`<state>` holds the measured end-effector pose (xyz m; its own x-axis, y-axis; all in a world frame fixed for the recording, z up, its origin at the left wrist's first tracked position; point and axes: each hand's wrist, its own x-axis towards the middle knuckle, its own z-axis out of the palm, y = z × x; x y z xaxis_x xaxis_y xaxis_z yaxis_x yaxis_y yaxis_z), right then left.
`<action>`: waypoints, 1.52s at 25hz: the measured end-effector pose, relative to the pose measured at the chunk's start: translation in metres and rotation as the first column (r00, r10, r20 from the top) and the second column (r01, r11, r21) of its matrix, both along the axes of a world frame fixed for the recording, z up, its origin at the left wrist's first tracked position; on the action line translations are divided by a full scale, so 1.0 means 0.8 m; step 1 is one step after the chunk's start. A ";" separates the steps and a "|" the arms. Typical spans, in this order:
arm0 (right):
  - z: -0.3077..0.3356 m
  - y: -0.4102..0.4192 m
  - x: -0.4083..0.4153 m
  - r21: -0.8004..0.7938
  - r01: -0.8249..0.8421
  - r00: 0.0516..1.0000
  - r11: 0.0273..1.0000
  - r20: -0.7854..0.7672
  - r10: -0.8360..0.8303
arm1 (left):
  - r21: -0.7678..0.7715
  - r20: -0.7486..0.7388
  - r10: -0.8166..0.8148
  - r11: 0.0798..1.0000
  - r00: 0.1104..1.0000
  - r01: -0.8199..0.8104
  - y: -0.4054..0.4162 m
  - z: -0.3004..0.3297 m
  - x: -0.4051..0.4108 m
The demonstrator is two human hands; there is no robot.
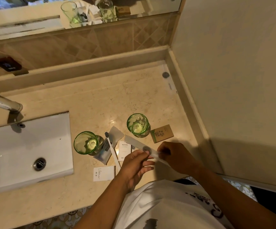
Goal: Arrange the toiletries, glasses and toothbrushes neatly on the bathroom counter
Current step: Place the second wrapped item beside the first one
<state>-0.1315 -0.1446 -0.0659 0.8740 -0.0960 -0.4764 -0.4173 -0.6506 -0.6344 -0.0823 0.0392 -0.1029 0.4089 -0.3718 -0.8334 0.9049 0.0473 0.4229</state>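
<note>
Both hands hold a long frosted toothbrush sleeve (138,145) above the counter (100,100). My left hand (137,164) pinches it near its middle and my right hand (175,156) grips its near end. Two green glasses stand upright, one (86,142) near the sink and one (137,123) further right. A white toothbrush (111,148) with dark bristles lies between them. Around it lie a white "HOTEL" packet (124,150), a white box (104,173), a clear sachet (103,156), a white wrapper (116,134) and a brown soap box (162,133).
A white sink (18,154) with a metal drain fills the left, under a chrome tap (3,101). A flat white packet (168,78) lies in the far right corner by the wall. A tiled backsplash and a mirror run behind the counter.
</note>
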 end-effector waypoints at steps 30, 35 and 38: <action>0.001 -0.065 0.212 0.341 0.266 0.937 0.902 0.129 -0.325 | 0.313 0.470 -0.281 0.939 0.837 0.140 -0.097 0.041 0.297; -0.041 -0.094 0.231 0.304 0.406 0.896 0.862 0.052 -0.441 | 0.379 0.467 -0.406 0.894 0.785 0.237 -0.158 0.027 0.346; -0.067 -0.109 0.242 0.235 0.452 0.870 0.860 0.095 -0.483 | 0.458 0.475 -0.512 0.838 0.716 0.296 -0.190 0.002 0.373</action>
<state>0.0618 -0.2317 -0.1191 0.8103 -0.4281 -0.4003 -0.5333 -0.2554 -0.8065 0.2164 -0.1125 -0.1016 0.7098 -0.3647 -0.6026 0.3941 -0.5034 0.7689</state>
